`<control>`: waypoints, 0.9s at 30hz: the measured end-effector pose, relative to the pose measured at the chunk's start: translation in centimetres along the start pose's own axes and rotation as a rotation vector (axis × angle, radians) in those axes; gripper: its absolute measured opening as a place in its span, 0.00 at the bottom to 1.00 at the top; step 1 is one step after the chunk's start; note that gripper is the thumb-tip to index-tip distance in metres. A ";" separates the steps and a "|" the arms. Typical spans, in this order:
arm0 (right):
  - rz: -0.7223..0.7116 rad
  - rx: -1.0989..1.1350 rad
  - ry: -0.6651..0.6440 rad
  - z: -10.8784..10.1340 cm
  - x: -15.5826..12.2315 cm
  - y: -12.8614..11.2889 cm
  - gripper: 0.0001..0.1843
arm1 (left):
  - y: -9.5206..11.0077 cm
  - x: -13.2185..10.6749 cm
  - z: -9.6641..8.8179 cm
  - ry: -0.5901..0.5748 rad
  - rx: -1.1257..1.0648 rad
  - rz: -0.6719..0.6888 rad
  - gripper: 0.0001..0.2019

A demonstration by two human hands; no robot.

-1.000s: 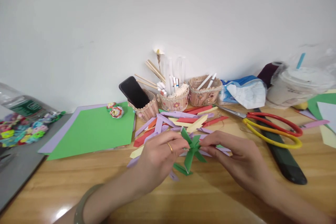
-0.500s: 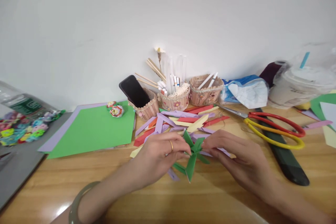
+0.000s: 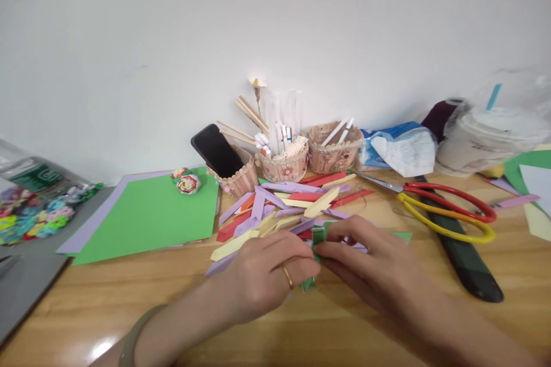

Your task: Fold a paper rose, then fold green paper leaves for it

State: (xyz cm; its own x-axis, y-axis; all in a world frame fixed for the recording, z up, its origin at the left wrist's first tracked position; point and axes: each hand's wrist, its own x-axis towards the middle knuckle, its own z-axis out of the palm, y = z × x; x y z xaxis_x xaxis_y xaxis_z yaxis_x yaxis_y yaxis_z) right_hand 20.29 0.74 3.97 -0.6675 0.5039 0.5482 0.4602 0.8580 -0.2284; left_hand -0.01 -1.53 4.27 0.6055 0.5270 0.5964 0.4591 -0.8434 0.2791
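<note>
Between my two hands is a green folded-paper piece (image 3: 318, 235), mostly covered by my fingers; a bit of it shows above and below them. My left hand (image 3: 262, 272), with a ring on one finger, pinches it from the left. From the other side my right hand (image 3: 379, 266) grips it between thumb and fingers. A green tip (image 3: 402, 236) pokes out beyond the right hand; what it belongs to is hidden. Just behind lies a pile of folded paper strips (image 3: 258, 206) in purple, yellow, red and orange.
Red-and-yellow-handled scissors (image 3: 450, 203) lie across a dark flat object (image 3: 469, 264) at right. Along the wall stand three decorated baskets (image 3: 284, 166), one holding a phone (image 3: 217, 152), then a tissue pack (image 3: 398, 146) and a lidded cup (image 3: 486, 137). Green paper (image 3: 150, 212) lies left.
The green piece had several arms spread out between my hands; now it is turned and largely covered. Both hands have closed in around it, fingers nearly meeting.
</note>
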 end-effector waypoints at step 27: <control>-0.170 -0.093 0.168 0.0 -2.0 0.4 0.14 | 0.2 0.8 0.3 0.096 -0.288 -0.253 0.14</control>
State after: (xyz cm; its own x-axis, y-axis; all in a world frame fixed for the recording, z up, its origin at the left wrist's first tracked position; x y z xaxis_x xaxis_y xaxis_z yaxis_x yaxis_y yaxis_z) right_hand 21.83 0.09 2.75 -0.6371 0.3229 0.6999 0.4064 0.9123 -0.0509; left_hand 0.74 -1.25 4.60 0.4268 0.7212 0.5456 0.3761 -0.6903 0.6181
